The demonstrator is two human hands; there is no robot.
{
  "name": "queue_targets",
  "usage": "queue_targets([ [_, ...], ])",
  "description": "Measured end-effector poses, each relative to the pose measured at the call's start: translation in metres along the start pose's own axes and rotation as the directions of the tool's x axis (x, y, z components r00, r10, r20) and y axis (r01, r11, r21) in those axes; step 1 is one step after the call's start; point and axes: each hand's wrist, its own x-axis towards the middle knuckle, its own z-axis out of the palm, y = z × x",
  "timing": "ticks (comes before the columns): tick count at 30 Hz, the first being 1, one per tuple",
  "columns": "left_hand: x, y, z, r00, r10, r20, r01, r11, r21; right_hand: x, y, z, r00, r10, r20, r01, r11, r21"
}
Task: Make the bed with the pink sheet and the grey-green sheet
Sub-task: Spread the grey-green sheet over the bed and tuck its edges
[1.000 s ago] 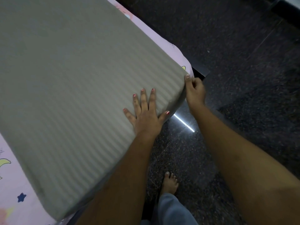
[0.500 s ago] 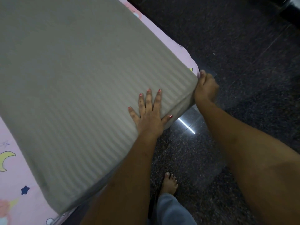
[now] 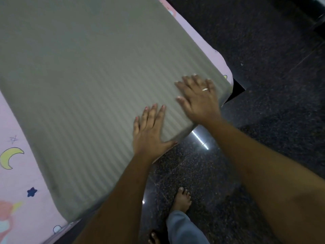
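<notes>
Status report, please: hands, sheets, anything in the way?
Left hand and right hand open, flat on grey-green sheet. Pink sheet beneath it. Nothing seen in the way.

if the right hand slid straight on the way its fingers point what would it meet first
Only more grey-green sheet: the right hand lies flat on it, and nothing rests on the cloth ahead, as far as visible.

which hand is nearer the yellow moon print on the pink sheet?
Left. The left hand lies flat on the grey-green sheet, right of the moon print; the right hand lies further right, near the sheet's corner.
</notes>
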Motion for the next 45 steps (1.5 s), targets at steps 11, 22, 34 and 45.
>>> queue_targets([
  [11, -0.017, -0.061, -0.01, 0.939, -0.316, -0.14, 0.277, 0.93, -0.243, 0.021, -0.122, 0.002, 0.99, 0.037, 0.136, -0.027, 0.997, -0.071],
  [22, -0.101, -0.23, -0.039, 0.73, -0.676, -0.1, 0.655, 0.734, -0.18, 0.081, -0.097, 0.003, 0.941, 0.186, 0.283, -0.118, 0.964, -0.24],
  [34, -0.024, -0.305, -0.069, 0.766, -0.636, -0.093, 0.621, 0.77, -0.146, 0.122, -0.386, 0.076, 0.761, -0.522, 0.385, 0.515, 0.847, 0.132],
  [45, -0.007, -0.289, -0.078, 0.66, -0.742, -0.113, 0.72, 0.669, -0.187, 0.209, -0.146, 0.027, 0.936, 0.251, 0.247, -0.185, 0.948, -0.259],
])
